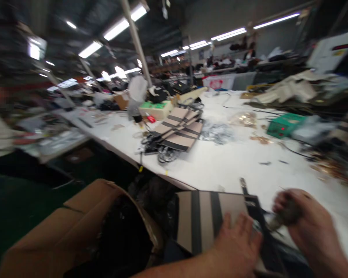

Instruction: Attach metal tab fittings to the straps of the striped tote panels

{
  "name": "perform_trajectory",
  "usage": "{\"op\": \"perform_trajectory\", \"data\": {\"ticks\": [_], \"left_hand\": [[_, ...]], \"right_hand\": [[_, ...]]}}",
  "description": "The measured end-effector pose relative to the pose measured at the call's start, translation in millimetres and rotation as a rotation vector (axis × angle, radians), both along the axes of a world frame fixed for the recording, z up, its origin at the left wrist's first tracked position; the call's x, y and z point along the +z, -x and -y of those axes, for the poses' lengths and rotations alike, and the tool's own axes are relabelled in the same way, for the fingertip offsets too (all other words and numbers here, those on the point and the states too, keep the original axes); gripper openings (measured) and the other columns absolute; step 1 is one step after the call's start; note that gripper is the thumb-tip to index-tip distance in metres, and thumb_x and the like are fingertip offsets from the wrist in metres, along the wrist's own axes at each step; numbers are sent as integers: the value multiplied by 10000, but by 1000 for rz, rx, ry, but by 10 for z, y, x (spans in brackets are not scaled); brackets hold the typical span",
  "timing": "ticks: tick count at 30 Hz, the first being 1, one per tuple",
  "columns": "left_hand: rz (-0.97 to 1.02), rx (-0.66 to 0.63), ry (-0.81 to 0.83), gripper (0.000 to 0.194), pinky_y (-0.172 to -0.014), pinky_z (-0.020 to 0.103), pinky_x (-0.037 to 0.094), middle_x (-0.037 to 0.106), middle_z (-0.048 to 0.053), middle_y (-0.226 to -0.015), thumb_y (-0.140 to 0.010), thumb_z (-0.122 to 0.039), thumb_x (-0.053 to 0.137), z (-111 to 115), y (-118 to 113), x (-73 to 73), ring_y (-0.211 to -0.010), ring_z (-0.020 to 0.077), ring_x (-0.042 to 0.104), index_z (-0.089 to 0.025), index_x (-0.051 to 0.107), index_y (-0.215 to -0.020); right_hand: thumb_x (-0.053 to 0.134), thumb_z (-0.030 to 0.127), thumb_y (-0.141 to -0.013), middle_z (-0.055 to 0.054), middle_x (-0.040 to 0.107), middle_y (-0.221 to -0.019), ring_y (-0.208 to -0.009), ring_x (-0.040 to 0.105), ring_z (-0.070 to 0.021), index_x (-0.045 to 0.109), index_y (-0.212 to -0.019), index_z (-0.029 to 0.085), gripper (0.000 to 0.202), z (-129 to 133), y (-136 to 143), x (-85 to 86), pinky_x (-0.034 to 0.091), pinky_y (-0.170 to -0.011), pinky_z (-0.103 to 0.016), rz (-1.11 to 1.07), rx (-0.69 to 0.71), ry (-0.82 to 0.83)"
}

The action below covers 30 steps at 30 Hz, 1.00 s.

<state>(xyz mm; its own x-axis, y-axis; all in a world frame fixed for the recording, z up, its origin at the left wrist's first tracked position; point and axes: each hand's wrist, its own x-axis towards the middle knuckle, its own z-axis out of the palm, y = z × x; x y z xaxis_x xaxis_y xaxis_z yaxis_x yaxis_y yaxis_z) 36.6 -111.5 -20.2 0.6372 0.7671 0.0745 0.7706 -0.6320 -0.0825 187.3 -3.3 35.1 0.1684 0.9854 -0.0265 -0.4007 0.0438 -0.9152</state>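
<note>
L hand is lying on a striped panel, can't tell if it's pinching anything tbh. R hand has a dark-handled tool gripped, tip nr the panel's black end. Panel's at the white table edge, w/ a cardboard box to the left.

Wearer's two hands, one held tool, one large open carton, one co-worker
</note>
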Motion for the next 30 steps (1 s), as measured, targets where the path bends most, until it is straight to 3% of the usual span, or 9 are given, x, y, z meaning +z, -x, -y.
{"op": "perform_trajectory", "data": {"ticks": [1,3,8,22,26,30], "left_hand": [[46,40,98,780,-1142,611,375,324,232,-1629,-922,-540,486,7,44,143,-1502,378,315,-64,383,-1531],[100,88,246,778,-1195,642,251,246,236,-1656,-913,-458,528,-72,122,257,-1534,391,235,-80,323,-1561],[164,55,375,804,-1241,630,90,193,204,-1679,-891,-448,584,-191,112,128,-1569,369,108,-136,309,-1579],[213,48,338,773,-1251,615,44,200,196,-1680,-891,-405,583,-155,118,71,-1573,358,92,-129,332,-1568],[218,56,358,780,-1251,618,49,222,201,-1674,-879,-385,597,-154,108,96,-1571,362,99,-119,336,-1565],[249,69,365,805,-1265,584,58,244,182,-1673,-865,-377,614,-153,105,125,-1574,340,104,-129,320,-1571]], "right_hand": [[818,471,-759,21,589,-655,-540,548,-120,605,-733,177,364,29,-17,6,491,-484,-245,-27,-9,26],[841,447,-717,60,500,-570,-475,473,-95,518,-653,202,411,16,-12,-13,436,-440,-225,-109,-29,39],[770,446,-807,89,412,-537,-422,404,-71,455,-646,211,425,-90,40,-129,375,-399,-206,-216,-115,31],[665,413,-858,91,346,-508,-370,317,-63,423,-625,216,389,-115,-26,-245,273,-338,-192,-285,62,-16],[648,358,-902,80,389,-492,-362,340,-75,470,-615,212,368,-19,90,-248,258,-349,-217,-171,103,-121],[653,342,-934,54,469,-510,-415,418,-99,502,-616,211,376,107,191,-284,322,-411,-249,99,139,-239]]}}
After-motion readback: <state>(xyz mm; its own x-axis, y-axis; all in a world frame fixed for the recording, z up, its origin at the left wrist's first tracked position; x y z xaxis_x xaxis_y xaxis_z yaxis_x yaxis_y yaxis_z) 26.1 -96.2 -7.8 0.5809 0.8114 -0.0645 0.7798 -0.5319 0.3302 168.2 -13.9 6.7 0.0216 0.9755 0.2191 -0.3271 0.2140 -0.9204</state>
